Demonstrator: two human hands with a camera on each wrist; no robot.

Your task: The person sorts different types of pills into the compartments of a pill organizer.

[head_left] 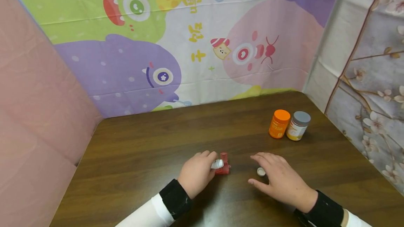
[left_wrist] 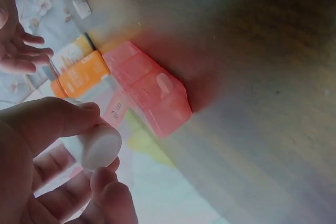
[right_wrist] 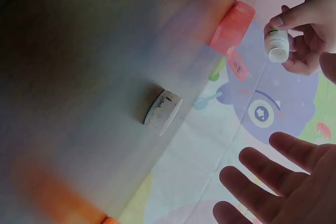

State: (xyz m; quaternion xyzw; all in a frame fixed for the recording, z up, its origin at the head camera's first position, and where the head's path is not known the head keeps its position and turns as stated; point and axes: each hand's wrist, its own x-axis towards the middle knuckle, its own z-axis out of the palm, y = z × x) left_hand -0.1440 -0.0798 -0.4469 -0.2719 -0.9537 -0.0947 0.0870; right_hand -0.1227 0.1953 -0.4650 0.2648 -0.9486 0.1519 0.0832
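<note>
My left hand (head_left: pixel 198 173) grips a small white bottle (head_left: pixel 217 164) between thumb and fingers, tipped sideways. In the right wrist view the bottle's uncapped mouth (right_wrist: pixel 278 54) shows. Right beside the bottle on the table is a red translucent pill box (left_wrist: pixel 152 87) with a raised lid (head_left: pixel 223 156). A pale oval pill (left_wrist: pixel 164 83) shows in one of its compartments. Over to the right, my right hand (head_left: pixel 281 181) hovers with spread fingers and holds nothing. Just by its thumb and fingers lies a white round cap (head_left: pixel 261 172), its printed side wall visible in the right wrist view.
Toward the back right of the brown wooden table (head_left: pixel 151 143) stand an orange jar (head_left: pixel 279 124) and a grey-lidded jar (head_left: pixel 297 126), side by side. A cartoon-printed cloth (head_left: pixel 202 80) hangs along the table's far edge.
</note>
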